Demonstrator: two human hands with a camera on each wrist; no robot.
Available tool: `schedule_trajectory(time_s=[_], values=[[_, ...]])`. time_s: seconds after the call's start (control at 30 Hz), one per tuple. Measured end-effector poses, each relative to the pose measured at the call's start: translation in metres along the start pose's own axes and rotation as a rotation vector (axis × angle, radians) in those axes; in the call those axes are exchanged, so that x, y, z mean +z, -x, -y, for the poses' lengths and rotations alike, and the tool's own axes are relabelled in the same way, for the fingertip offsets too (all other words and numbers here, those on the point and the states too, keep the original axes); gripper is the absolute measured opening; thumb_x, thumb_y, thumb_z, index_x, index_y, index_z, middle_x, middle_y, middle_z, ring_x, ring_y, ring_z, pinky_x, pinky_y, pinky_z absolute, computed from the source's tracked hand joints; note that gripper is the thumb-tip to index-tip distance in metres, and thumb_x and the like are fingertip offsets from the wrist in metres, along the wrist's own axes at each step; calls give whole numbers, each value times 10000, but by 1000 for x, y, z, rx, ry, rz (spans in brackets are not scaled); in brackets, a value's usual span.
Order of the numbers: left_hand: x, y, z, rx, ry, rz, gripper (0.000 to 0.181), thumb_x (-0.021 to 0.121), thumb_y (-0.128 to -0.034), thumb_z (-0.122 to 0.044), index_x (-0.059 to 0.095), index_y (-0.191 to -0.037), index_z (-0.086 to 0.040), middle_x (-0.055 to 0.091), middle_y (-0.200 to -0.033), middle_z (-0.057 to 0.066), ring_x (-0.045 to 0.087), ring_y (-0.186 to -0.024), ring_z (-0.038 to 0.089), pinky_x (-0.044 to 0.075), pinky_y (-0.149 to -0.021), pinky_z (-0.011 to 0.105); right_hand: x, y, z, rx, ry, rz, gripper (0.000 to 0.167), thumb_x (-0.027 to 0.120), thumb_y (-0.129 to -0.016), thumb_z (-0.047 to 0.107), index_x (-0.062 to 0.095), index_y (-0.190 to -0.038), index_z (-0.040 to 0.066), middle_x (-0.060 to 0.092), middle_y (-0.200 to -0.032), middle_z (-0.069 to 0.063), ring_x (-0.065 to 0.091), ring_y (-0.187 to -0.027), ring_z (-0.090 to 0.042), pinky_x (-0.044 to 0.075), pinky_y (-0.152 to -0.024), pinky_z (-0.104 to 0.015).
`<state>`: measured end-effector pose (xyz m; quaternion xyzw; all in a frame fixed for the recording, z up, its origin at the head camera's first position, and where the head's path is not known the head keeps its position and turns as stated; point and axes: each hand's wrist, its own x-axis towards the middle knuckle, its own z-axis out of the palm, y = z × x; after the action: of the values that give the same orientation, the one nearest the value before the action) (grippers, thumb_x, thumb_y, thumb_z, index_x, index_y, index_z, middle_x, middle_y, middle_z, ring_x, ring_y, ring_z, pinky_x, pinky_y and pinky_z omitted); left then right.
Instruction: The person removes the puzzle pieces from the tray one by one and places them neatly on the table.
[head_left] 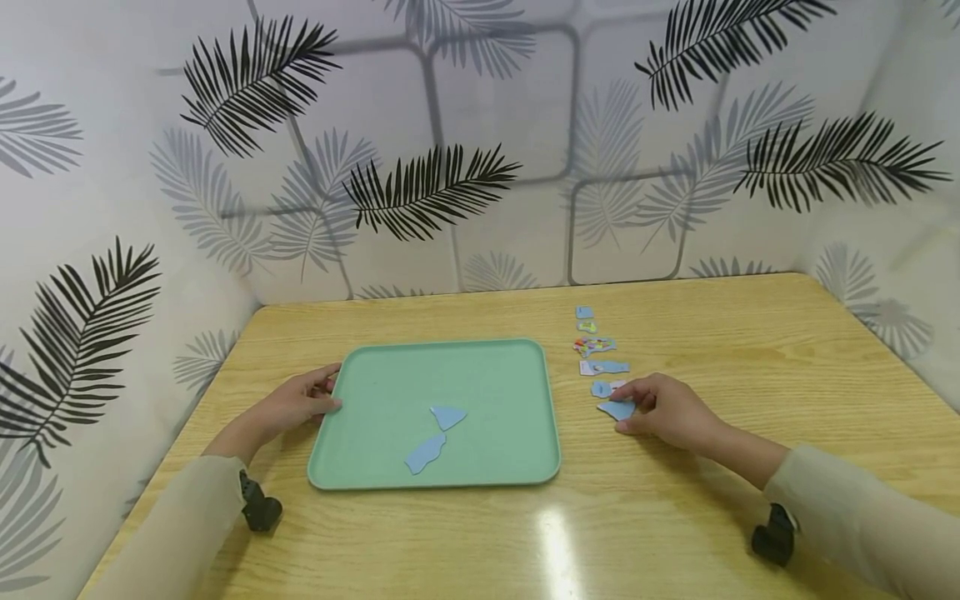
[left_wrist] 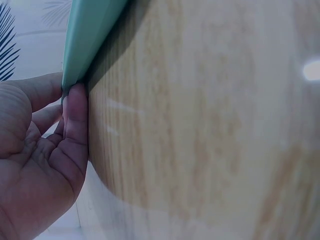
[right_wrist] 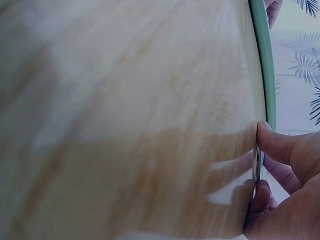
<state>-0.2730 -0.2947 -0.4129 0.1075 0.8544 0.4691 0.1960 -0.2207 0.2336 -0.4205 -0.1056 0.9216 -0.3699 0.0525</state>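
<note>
My left hand (head_left: 303, 398) holds the left rim of a green tray (head_left: 352, 367); in the left wrist view the thumb and fingers meet at the tray's edge. Two light-blue flat puzzle pieces lie inside the tray, a roughly triangular one (head_left: 449, 417) and a longer wavy one (head_left: 426, 454). Right of the tray, my right hand (head_left: 667, 412) pinches a pale-blue puzzle piece (head_left: 617, 409) low over the table. Its thin edge shows between thumb and fingers in the right wrist view. Just behind it lies another blue piece (head_left: 600, 389), partly covered by the fingers.
A column of several puzzle pieces runs back from the right hand: a long blue-and-white one (head_left: 611, 367), a multicoloured one (head_left: 596, 345), a small green one (head_left: 587, 327) and a small blue one (head_left: 584, 312). The wooden table (head_left: 750, 350) meets a leaf-patterned wall covering (head_left: 510, 225).
</note>
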Motion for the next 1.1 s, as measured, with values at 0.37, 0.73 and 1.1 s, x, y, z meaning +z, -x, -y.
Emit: schedule_trajectory(time_s=[0.37,0.73,1.1], values=[[-1,0,2,0,-3,-1,687,575,-979,-76,187,-1541,0,427,-1123,171,420,-928,249,479,-737,323,0,0,3,6,15,2,364,850,-751,167,737,-1079,58,593,-945,-58,488,-810,-213,408,-696,-346],[-1,-1,3,-9,-3,-5,685,577,-977,-73,194,-1540,0,424,-1102,164,427,-925,248,478,-722,320,-1,0,4,16,20,14,379,848,-756,182,734,-1097,62,598,-971,-64,498,-828,-216,414,-705,-347],[0,-1,0,-14,-9,-7,678,571,-980,-71,196,-1541,-5,423,-1090,154,426,-911,249,476,-706,324,-3,1,2,26,-50,7,410,851,-753,188,724,-1119,53,569,-927,-79,491,-774,-200,427,-611,-285]])
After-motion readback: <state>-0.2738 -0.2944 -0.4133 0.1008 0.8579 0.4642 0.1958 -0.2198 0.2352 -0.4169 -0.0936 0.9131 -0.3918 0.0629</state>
